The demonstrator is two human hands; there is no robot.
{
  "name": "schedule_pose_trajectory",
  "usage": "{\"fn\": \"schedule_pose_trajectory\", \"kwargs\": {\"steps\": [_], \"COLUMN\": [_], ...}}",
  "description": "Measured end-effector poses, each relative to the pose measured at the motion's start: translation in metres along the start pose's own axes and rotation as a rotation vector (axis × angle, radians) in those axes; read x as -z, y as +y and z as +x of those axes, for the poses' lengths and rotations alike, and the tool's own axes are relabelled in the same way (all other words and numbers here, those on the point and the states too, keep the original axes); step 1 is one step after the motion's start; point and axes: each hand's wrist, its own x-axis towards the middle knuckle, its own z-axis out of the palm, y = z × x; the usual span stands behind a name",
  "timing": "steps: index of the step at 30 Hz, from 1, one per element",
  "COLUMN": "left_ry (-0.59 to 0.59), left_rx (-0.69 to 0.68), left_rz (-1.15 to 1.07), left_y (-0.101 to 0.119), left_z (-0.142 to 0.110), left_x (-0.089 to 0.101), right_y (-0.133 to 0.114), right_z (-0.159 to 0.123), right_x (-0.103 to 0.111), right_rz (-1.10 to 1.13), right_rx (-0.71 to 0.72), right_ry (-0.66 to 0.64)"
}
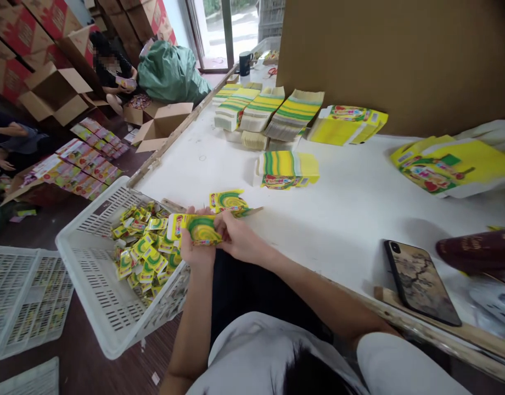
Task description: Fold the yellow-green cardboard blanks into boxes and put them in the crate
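A yellow and green printed carton [201, 229] lies across my left hand [197, 253], with the thumb over its near edge and the fingers behind it. At the carton's right end, the fingers of my right hand [240, 237] are closed on the edge; its end flap is hidden by them. Just beyond, another small yellow-green carton piece [228, 200] rests at the table's edge. Left of my hands, a white plastic crate [91, 285] holds many small yellow packets [147, 258]. A stack of flat cartons [287, 169] lies farther up the white table [338, 219].
Rows of flat carton stacks [263, 109] stand at the back beside a brown board [392, 60]. A phone [421, 280] and a maroon cup [475, 251] sit at right. On the floor at left are cardboard boxes [55, 93], a green sack [170, 71] and two other people.
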Motion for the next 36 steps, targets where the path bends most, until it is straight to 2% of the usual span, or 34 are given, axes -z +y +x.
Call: {"fn": "schedule_pose_trajectory", "kwargs": {"steps": [4, 10, 14, 18, 24, 27, 30, 33, 34, 36], "left_ry": [0.143, 0.287, 0.339, 0.284, 0.38, 0.358, 0.285, 0.09, 0.011, -0.155], "left_rx": [0.027, 0.035, 0.046, 0.017, -0.111, -0.115, -0.211, -0.311, -0.299, -0.19], "left_rz": [-0.183, -0.158, -0.141, -0.048, 0.123, 0.155, 0.353, 0.758, 0.896, 1.098], "left_y": [0.015, 0.02, 0.016, 0.015, 0.009, 0.016, 0.041, 0.072, 0.079, 0.084], "left_z": [-0.002, -0.008, -0.015, -0.024, -0.028, -0.027, -0.031, -0.04, -0.043, -0.046], "left_x": [0.001, 0.013, 0.01, 0.004, 0.016, 0.026, 0.033, 0.033, 0.032, 0.029], "right_y": [-0.002, 0.003, 0.017, 0.02, 0.01, 0.009, 0.008, 0.002, -0.001, -0.006], "right_z": [-0.016, -0.029, -0.028, -0.027, -0.027, -0.027, -0.028, -0.032, -0.034, -0.04], "right_x": [-0.028, -0.049, -0.047, -0.034, -0.022, -0.017, -0.004, 0.006, 0.006, 0.003], "right_rz": [0.045, 0.061, 0.02, 0.025, -0.028, -0.062, -0.2, -0.458, -0.525, -0.59], "right_rx": [0.055, 0.046, 0.038, 0.043, 0.074, 0.114, 0.171, 0.258, 0.305, 0.417], "right_ry": [0.056, 0.046, 0.05, 0.18, 0.291, 0.314, 0.35, 0.322, 0.281, 0.171]}}
